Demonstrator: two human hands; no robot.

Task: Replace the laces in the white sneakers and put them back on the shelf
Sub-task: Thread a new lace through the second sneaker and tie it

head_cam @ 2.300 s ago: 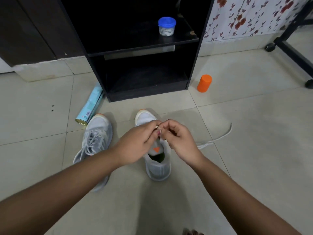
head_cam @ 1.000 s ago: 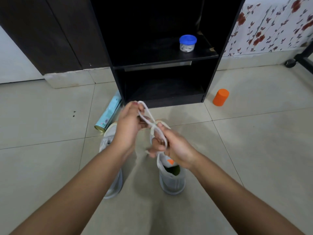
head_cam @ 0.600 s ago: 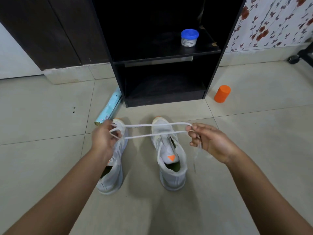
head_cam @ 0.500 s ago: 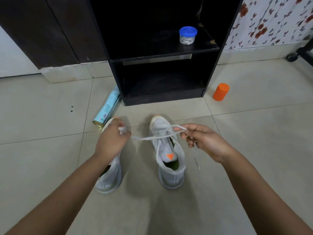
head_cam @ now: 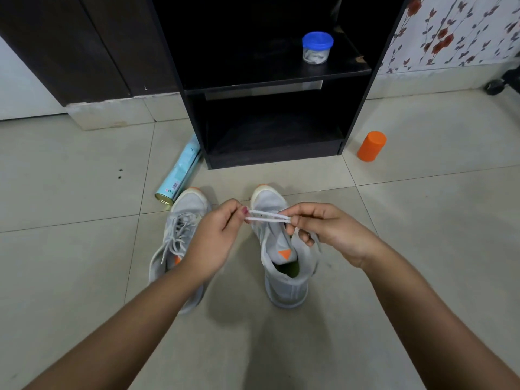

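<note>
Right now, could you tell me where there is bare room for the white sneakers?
Free: the black shelf unit's lower compartment, its upper board left of the blue-lidded clear jar, and tiles between the laceless sneaker and orange plastic cylinder. Crowded: where the left hand and right hand pinch the white lace.

No word or number is legible on my feed. Light-blue can, lying on the floor just left of the black shelf unit: small barcode patch and a couple of tiny symbols near its metal end; print along its side too small to read. Right sneaker, on the floor in front of the shelf unit: orange triangle mark on the tongue. Left sneaker, beside it: an orange mark on the tongue, mostly hidden.
</note>
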